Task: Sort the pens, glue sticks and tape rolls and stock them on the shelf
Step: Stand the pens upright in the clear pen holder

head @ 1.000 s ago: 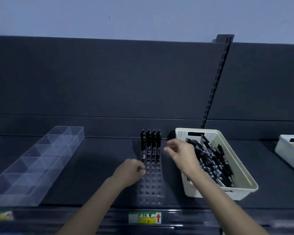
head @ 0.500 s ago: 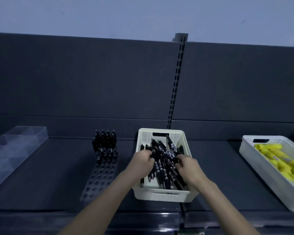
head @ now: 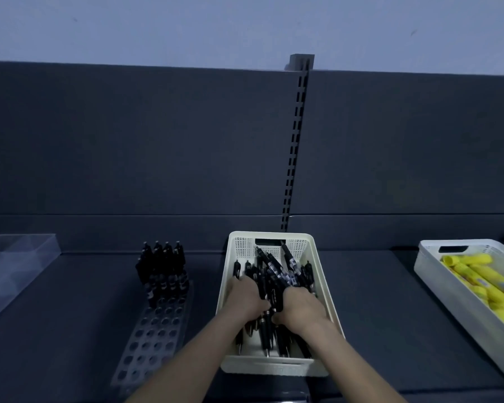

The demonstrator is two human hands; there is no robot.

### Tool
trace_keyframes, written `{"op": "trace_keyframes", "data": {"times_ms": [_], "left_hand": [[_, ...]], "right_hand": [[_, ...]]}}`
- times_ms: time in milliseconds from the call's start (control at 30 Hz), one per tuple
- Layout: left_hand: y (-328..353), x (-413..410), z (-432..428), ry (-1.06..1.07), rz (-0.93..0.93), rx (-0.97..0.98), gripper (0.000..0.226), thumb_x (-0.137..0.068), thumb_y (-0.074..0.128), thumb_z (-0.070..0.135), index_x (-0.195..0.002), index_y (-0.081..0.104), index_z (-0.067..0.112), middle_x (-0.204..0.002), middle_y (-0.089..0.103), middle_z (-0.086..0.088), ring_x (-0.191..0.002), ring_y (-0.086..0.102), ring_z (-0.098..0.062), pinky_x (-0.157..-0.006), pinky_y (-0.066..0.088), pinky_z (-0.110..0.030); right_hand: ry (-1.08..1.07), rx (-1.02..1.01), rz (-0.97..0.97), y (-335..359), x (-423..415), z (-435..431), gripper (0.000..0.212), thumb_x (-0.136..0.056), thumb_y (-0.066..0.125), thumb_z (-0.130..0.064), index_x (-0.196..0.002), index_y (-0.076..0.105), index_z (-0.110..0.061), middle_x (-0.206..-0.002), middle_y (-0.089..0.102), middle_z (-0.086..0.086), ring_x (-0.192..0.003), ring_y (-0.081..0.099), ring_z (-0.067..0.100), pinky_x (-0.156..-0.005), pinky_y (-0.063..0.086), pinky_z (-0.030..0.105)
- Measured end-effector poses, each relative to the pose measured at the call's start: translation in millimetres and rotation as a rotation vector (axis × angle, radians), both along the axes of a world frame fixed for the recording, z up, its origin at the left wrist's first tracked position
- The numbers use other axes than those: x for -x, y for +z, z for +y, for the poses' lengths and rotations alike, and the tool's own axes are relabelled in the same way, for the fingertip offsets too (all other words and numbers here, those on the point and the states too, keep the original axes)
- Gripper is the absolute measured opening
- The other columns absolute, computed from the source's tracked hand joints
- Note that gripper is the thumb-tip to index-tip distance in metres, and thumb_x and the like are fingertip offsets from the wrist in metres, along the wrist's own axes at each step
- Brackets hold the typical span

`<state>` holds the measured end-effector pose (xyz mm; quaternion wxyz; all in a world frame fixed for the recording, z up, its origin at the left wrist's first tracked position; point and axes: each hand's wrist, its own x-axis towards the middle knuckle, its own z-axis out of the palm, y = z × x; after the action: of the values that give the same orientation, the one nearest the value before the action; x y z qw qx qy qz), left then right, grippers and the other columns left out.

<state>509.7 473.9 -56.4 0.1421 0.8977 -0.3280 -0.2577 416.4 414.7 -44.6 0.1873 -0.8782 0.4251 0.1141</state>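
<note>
Leftmost, we note a clear box (head: 15,269) on the shelf (head: 361,315), partly cut off by the frame edge.

Next comes a clear rack (head: 152,344) full of holes, running front to back. Racked pens (head: 162,266) stand upright in its rear rows, four across. The nearer holes show as open rings.

At centre a cream basket (head: 269,238) sits near the rack but apart from it. Its far wall lies below a slotted upright (head: 294,141) on the back panel. Loose black pens (head: 274,269) lie heaped inside, mostly lengthwise, and some at the front point their tips toward us.

The left hand (head: 245,299) is down in the heap on its left side, fingers curled round a clump of pens. The fingertips are buried, so we cannot tell how they lie. The right hand (head: 301,308) mirrors it on the right side, fingers curled in against the same clump. The two hands nearly meet over the pens.

Rightmost, a white bin (head: 437,274) stands well apart from the basket, angled and partly out of frame. It holds yellow glue sticks (head: 477,283) lying loose.
</note>
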Motion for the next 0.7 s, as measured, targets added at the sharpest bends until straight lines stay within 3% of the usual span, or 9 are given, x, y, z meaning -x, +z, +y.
{"op": "trace_keyframes", "data": {"times_ms": [100, 133, 200, 300, 400, 467, 533, 633, 700], "left_hand": [[2, -3, 2, 0.005, 0.047, 0.061, 0.02, -0.087, 0.061, 0.026, -0.092, 0.058, 0.006, -0.098, 0.06, -0.008, -0.106, 0.052, -0.024, -0.082, 0.045, -0.028], [1, -2, 4, 0.006, 0.081, 0.077, 0.017, -0.087, 0.061, 0.022, -0.077, 0.053, 0.011, -0.081, 0.056, -0.003, -0.094, 0.054, -0.022, -0.069, 0.045, -0.026], [0, 1, 5, 0.011, 0.128, 0.093, 0.025, -0.087, 0.061, 0.019, -0.068, 0.045, 0.014, -0.066, 0.044, 0.003, -0.078, 0.052, -0.018, -0.055, 0.038, -0.023], [0, 5, 5, 0.013, 0.162, 0.115, 0.029, -0.085, 0.062, 0.019, -0.066, 0.04, 0.017, -0.068, 0.044, 0.003, -0.062, 0.045, -0.009, -0.052, 0.035, -0.019], [1, 4, 7, 0.071, 0.262, 0.165, 0.022, -0.076, 0.068, 0.016, -0.074, 0.046, 0.015, -0.085, 0.052, -0.003, -0.079, 0.051, -0.017, -0.065, 0.04, -0.024], [0, 4, 7, 0.108, 0.374, 0.231, 0.026, -0.064, 0.07, 0.013, -0.082, 0.052, 0.008, -0.086, 0.055, -0.009, -0.079, 0.053, -0.022, -0.064, 0.041, -0.026], [-1, 1, 8, 0.125, 0.438, 0.272, 0.033, -0.054, 0.067, 0.014, -0.083, 0.054, 0.006, -0.084, 0.056, -0.012, -0.076, 0.055, -0.024, -0.064, 0.044, -0.03], [7, -3, 13, 0.157, 0.429, 0.345, 0.019, -0.071, 0.066, 0.008, -0.087, 0.056, 0.005, -0.092, 0.061, -0.016, -0.086, 0.061, -0.03, -0.077, 0.052, -0.038], [17, -5, 16, 0.163, 0.443, 0.437, 0.01, -0.083, 0.061, 0.007, -0.092, 0.058, 0.007, -0.093, 0.062, -0.014, -0.087, 0.061, -0.027, -0.081, 0.05, -0.035]], "right_hand": [[-0.007, 0.003, -0.005, -3, -2, 1, 0.035, -0.086, 0.061, -0.028, -0.115, 0.054, -0.009, -0.119, 0.061, 0.008, -0.108, 0.06, 0.025, -0.08, 0.046, 0.031], [-0.024, -0.016, -0.021, -5, 0, 2, 0.04, -0.086, 0.061, -0.029, -0.118, 0.05, -0.008, -0.12, 0.061, 0.008, -0.109, 0.059, 0.025, -0.083, 0.046, 0.032], [-0.044, -0.062, -0.057, -8, 4, 1, 0.045, -0.085, 0.062, -0.028, -0.121, 0.046, -0.005, -0.12, 0.06, 0.01, -0.109, 0.059, 0.027, -0.085, 0.047, 0.034], [-0.101, -0.14, -0.132, -11, 9, -1, 0.045, -0.08, 0.066, -0.022, -0.117, 0.051, -0.001, -0.112, 0.063, 0.012, -0.102, 0.062, 0.027, -0.083, 0.051, 0.033], [-0.114, -0.219, -0.193, -7, 14, -1, 0.026, -0.079, 0.069, -0.014, -0.099, 0.057, -0.004, -0.105, 0.064, 0.009, -0.096, 0.062, 0.023, -0.082, 0.05, 0.028], [-0.116, -0.267, -0.228, -2, 16, 1, 0.011, -0.08, 0.066, -0.009, -0.088, 0.057, -0.009, -0.099, 0.065, 0.009, -0.092, 0.062, 0.022, -0.081, 0.049, 0.028], [-0.138, -0.283, -0.305, 1, 19, 1, 0.013, -0.079, 0.064, -0.007, -0.091, 0.061, -0.006, -0.093, 0.065, 0.009, -0.086, 0.061, 0.021, -0.079, 0.051, 0.03], [-0.243, -0.409, -0.54, 11, 28, -1, 0.014, -0.079, 0.068, -0.008, -0.09, 0.06, -0.01, -0.09, 0.066, 0.005, -0.08, 0.062, 0.017, -0.063, 0.05, 0.026], [-0.307, -0.543, -0.738, 21, 35, -1, 0.015, -0.081, 0.069, -0.008, -0.082, 0.055, -0.014, -0.083, 0.066, 0.003, -0.072, 0.062, 0.013, -0.056, 0.045, 0.02]]}}
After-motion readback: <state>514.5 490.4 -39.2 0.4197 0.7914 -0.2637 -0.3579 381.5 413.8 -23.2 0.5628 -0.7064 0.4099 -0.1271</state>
